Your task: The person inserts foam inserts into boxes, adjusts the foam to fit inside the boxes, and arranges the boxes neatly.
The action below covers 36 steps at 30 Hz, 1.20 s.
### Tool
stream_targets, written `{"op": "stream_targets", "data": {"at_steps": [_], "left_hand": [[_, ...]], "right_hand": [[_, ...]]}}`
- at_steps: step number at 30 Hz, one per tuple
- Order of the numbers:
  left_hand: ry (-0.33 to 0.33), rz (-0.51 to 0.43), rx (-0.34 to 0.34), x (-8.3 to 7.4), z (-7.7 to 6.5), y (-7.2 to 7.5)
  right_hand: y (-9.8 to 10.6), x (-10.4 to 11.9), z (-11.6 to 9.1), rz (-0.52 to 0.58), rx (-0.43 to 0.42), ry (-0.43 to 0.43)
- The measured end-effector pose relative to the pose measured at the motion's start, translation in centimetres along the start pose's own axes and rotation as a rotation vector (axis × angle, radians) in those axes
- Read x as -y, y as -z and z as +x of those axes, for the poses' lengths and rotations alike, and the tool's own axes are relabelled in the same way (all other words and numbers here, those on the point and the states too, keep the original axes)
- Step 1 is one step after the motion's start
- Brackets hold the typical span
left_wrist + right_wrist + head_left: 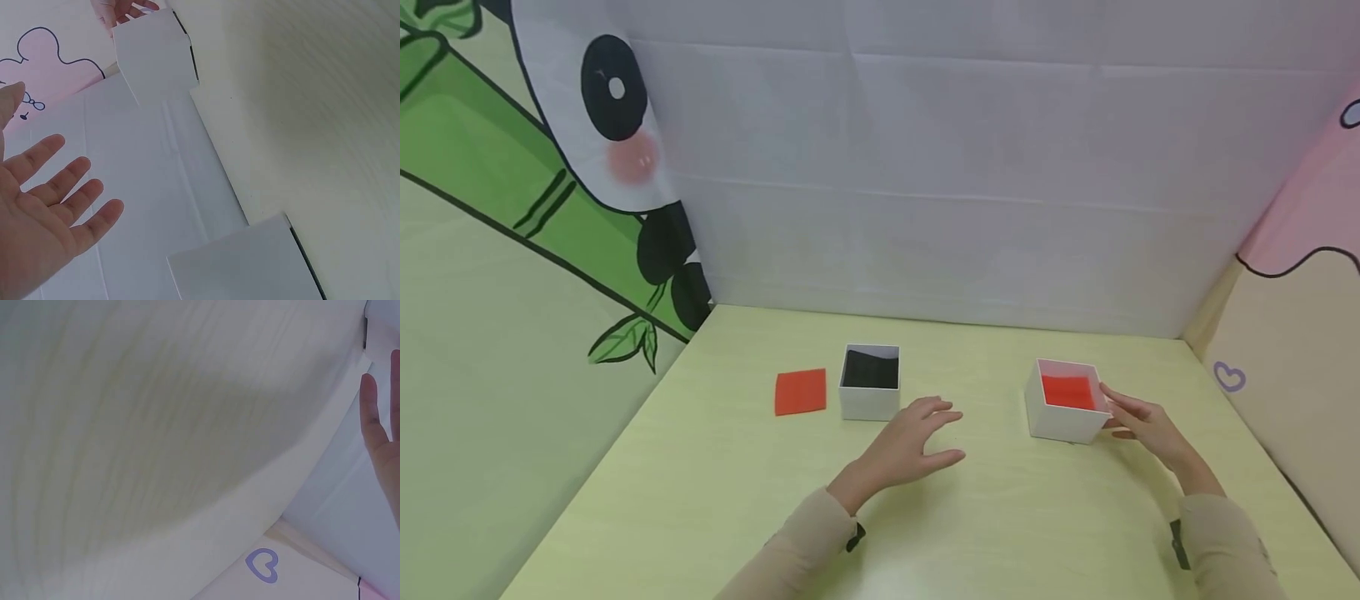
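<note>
My left hand [910, 442] hovers over the table with its fingers spread and nothing in it, just right of a white open box [868, 404] that has a black piece inside. The left wrist view shows the same hand [50, 206] palm up to the camera, fingers apart. At the right, my right hand [1146, 425] touches the right side of a second white box [1060, 423], fingertips at its rim and wall. A red piece [1067, 392] lies inside that box. Only part of the right hand [384, 431] shows in the right wrist view, its visible fingers extended.
A flat red square [801, 392] lies on the pale yellow table [970, 533], left of the box with the black piece. Behind the table hangs a white cloth backdrop [925, 192]. Printed cloth panels stand along the left and right sides.
</note>
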<state>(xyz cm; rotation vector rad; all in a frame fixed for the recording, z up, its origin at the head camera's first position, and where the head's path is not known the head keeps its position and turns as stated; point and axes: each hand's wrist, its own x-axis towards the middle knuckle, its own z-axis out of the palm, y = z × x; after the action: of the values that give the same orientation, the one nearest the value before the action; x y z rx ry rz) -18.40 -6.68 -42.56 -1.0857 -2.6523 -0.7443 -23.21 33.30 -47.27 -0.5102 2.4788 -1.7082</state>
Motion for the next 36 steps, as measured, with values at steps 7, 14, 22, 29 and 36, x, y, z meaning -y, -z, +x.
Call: {"op": "stream_targets", "data": {"at_steps": [7, 14, 22, 29, 36], "left_hand": [[0.043, 0.001, -0.059, 1.3, -1.8, 0.9], [0.054, -0.034, -0.184, 2.4, -3.4, 2.1], [0.002, 0.025, -0.266, 3.5, -4.8, 2.8], [-0.011, 0.157, -0.265, 5.1, -6.6, 3.2], [0.018, 0.246, -0.233, 6.7, -8.1, 4.0]], "right_hand": [[0.2, 0.2, 0.0, -0.011, 0.008, -0.008], [0.5, 0.6, 0.2, -0.002, 0.022, 0.004], [0.6, 0.3, 0.5, -0.021, 0.021, -0.017], [0.9, 0.2, 0.4, -0.007, 0.017, -0.011], [1.1, 0.2, 0.5, 0.002, 0.033, 0.006]]}}
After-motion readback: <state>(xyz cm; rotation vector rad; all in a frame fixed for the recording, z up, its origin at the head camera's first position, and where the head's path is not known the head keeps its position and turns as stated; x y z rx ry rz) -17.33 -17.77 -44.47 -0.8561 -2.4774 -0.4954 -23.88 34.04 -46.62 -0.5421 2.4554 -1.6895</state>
